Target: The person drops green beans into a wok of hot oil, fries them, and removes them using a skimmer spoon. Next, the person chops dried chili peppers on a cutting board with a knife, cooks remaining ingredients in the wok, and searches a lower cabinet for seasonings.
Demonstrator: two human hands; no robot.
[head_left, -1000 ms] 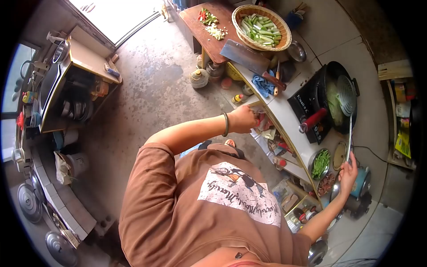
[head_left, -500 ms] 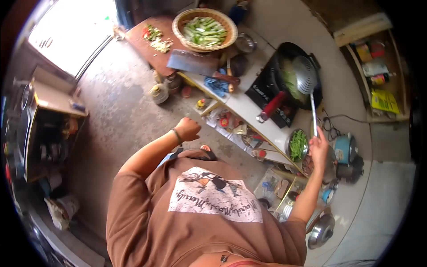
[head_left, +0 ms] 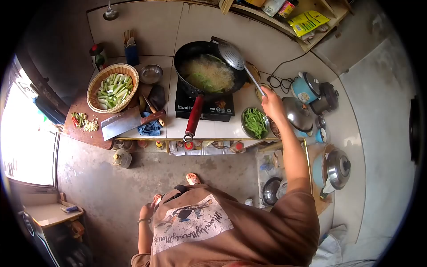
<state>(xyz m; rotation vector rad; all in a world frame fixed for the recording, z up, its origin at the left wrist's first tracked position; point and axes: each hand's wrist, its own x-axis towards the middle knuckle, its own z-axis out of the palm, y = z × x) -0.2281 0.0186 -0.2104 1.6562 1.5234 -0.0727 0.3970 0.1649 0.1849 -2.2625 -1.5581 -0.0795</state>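
Note:
My right hand (head_left: 272, 106) is closed around the thin metal handle of a perforated skimmer (head_left: 231, 56). The skimmer's head is over the back right rim of a black wok (head_left: 183, 54). Inside the wok, bubbling liquid (head_left: 211, 71) surrounds some green vegetable pieces. The wok's red handle (head_left: 194, 116) points toward me, and a black cooker (head_left: 182, 101) stands beneath it. My left hand (head_left: 147, 211) hangs low at my left side, near my shirt and away from the counter; its fingers are too small to make out.
Left on the counter are a basket (head_left: 92, 93) of cut vegetables, a cleaver (head_left: 121, 122), a blue cloth (head_left: 150, 128) and chopped ingredients (head_left: 84, 122). Right of the cooker are a bowl of green pieces (head_left: 255, 123), a lidded pot (head_left: 297, 112) and a blue cooker (head_left: 304, 88).
The view has turned toward the counter. The skimmer's head has moved from inside the wok to its back right rim. My left hand has dropped back to my side.

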